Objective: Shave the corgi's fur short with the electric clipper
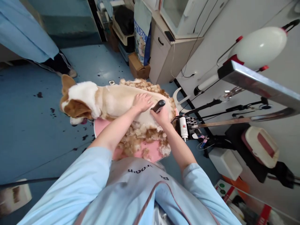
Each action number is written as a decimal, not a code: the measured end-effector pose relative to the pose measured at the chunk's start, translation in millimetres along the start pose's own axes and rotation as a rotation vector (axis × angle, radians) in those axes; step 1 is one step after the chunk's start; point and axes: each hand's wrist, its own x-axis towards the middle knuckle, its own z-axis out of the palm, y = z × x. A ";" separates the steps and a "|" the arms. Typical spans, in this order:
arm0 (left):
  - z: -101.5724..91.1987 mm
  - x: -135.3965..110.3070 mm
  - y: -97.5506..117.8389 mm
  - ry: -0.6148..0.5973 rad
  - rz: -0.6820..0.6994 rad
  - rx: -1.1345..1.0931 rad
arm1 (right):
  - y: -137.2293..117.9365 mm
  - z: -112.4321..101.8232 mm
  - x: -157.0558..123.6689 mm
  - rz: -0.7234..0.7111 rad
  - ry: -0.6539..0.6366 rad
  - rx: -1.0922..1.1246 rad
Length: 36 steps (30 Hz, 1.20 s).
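Observation:
A tan and white dog (105,101) lies on a pink grooming table (150,151), head to the left. My left hand (142,102) rests flat on its back with fingers spread. My right hand (161,116) is closed around a black hair clipper (158,106), whose tip touches the dog's flank. Heaps of cut tan fur (138,137) lie around the dog on the table.
A metal grooming arm (260,84) and a white dryer (260,47) stand to the right. A tool rack with a white bottle (184,127) sits beside the table. Another person's legs (35,43) are at the top left. A cabinet (164,53) and pet food bag (142,31) stand behind.

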 end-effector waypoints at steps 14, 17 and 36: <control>-2.8 5.9 0.8 -0.021 -0.025 -0.051 | -5.5 6.3 -12.5 0.048 0.084 -0.020; -5.5 4.0 -0.1 -0.038 -0.013 -0.055 | -10.6 21.3 -13.6 -0.012 0.083 -0.046; -1.4 0.5 0.6 -0.050 0.017 0.017 | 19.4 -18.7 7.0 -0.018 0.087 0.073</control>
